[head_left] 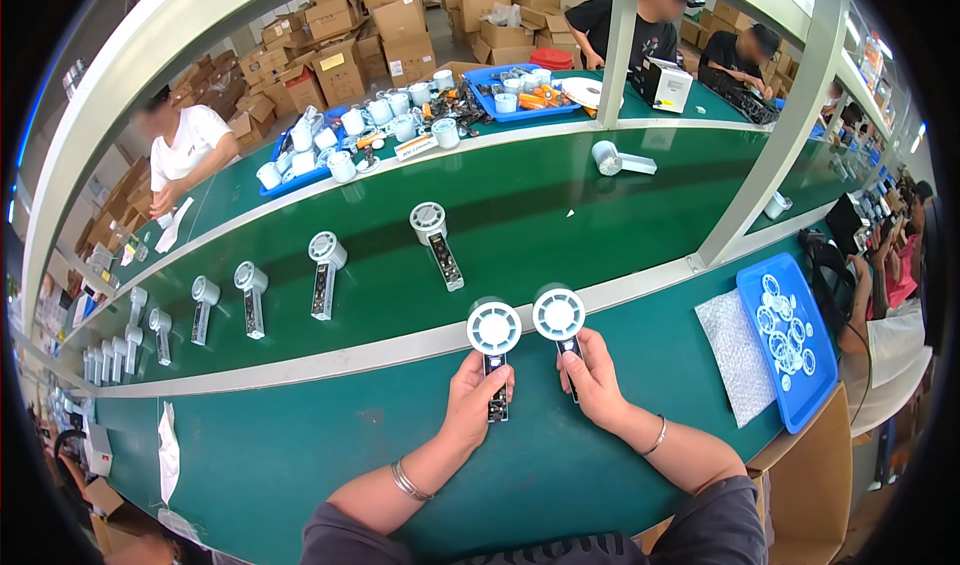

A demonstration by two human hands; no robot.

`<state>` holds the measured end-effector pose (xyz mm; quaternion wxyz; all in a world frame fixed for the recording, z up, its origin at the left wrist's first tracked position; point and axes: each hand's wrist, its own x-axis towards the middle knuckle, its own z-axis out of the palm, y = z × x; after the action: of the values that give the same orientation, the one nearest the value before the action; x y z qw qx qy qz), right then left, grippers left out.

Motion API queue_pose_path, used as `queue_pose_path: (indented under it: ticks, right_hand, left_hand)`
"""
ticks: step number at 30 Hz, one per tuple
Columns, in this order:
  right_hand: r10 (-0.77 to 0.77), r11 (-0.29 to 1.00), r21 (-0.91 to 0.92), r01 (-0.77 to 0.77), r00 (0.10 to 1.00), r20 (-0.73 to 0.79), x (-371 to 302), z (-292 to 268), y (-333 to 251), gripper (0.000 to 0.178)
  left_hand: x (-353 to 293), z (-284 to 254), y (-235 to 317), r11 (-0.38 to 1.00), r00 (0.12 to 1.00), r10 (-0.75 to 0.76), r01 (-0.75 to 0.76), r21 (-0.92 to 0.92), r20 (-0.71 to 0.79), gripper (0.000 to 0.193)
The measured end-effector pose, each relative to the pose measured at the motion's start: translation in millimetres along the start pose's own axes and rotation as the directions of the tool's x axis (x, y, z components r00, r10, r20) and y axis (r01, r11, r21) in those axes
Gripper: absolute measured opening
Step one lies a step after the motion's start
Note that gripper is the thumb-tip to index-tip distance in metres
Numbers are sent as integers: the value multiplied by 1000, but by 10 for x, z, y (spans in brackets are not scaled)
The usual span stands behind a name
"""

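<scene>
My left hand (468, 401) is closed round the handle of a white handheld fan (493, 329), whose round head points up and whose handle shows dark inner parts. In my right hand (597, 382) is a second handheld fan (559, 314), gripped by its handle with the thumb in front. The two fan heads are side by side, a small gap apart, above the near green worktable (400, 465). Just beyond them on the green conveyor belt (520, 225) lies another handheld fan (436, 245) with its handle's inner parts showing.
More fans (326, 273) lie in a row along the belt to the left. A metal rail (400, 348) and an upright post (780, 145) border the belt. At right, a blue tray (808, 395) of white rings sits beside bubble wrap (735, 355). Co-workers (190, 145) sit across the belt.
</scene>
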<state>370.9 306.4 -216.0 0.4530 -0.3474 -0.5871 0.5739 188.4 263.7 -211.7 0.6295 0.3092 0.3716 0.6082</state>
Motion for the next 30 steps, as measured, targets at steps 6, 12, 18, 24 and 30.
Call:
queue_pose_path:
  ticks: [6,12,18,24,30]
  right_hand:
    - [10,1000,-14,-10,1000,3,4,0,-25,32]
    - [3,1000,11,-3,1000,-1,8,-18,21,32]
    - [-3,1000,18,3,1000,-8,7,-11,12,32]
    - [8,1000,28,-8,1000,-6,12,0,10,31]
    - [-14,1000,0,14,1000,3,13,-20,38,31]
  left_hand:
    - [1,3,4,1000,1000,-3,3,1,2,23]
    - [12,-4,-21,1000,1000,0,0,-15,0,23]
    - [19,-31,-39,1000,1000,-2,2,-1,9,30]
    - [15,-13,-15,1000,1000,-3,4,-27,5,23]
    - [29,-21,-33,1000,1000,-4,4,-27,12,24]
